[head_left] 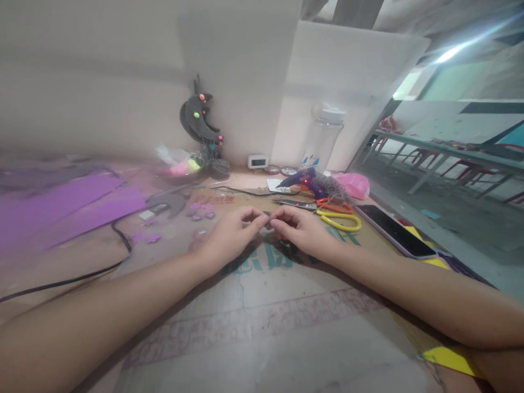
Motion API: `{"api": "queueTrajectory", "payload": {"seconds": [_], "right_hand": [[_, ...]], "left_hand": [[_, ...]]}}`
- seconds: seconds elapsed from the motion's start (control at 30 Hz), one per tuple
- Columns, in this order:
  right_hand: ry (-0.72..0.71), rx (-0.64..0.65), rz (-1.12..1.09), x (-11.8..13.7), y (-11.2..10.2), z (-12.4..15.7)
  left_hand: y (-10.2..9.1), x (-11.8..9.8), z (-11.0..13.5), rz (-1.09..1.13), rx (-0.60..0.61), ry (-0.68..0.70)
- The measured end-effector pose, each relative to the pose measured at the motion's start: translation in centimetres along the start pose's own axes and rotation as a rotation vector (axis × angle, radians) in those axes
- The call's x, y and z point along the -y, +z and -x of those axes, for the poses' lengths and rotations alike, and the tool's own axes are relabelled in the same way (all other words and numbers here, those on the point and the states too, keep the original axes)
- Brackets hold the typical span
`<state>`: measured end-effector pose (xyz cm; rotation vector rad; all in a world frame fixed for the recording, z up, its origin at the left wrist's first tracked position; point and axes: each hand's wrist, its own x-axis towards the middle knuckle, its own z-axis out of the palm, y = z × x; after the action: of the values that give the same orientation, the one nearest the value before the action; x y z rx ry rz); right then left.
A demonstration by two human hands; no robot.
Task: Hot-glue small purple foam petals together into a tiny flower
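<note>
Over the middle of a cardboard sheet point(262, 327), my left hand point(235, 232) and my right hand point(301, 229) meet fingertip to fingertip. Both are closed in a pinch around a small dark piece point(268, 214); its kind is too small and hidden to make out. Just beyond my right hand lie pliers with orange handles point(334, 205) and scissors with yellow handles point(339, 221). A purple glue gun point(309, 182) with a small red light lies behind them. Several small purple flower shapes point(201, 210) sit left of my left hand.
Purple sheets point(69, 207) cover the left side, near a black cord point(61, 283). A dark crescent moon ornament point(196, 117) stands at the back, beside a small white digital clock point(257, 161) and a clear bottle point(323, 139). A phone point(395, 230) lies at the right edge.
</note>
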<state>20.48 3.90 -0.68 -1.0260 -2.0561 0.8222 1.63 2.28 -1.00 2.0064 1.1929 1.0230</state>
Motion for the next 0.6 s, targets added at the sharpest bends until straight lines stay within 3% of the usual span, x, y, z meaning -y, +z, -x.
{"api": "queueTrajectory", "payload": {"seconds": [0.3, 0.43, 0.6], "right_hand": [[0.009, -0.042, -0.073, -0.71, 0.01, -0.21], [0.025, 0.003, -0.109, -0.54, -0.07, -0.20], [-0.002, -0.012, -0.036, -0.62, -0.42, -0.08]], "left_hand": [[0.31, 0.40, -0.13, 0.084, -0.003, -0.063], [0.41, 0.30, 0.09, 0.071, 0.001, -0.075], [0.34, 0.25, -0.19, 0.093, -0.013, -0.094]]}}
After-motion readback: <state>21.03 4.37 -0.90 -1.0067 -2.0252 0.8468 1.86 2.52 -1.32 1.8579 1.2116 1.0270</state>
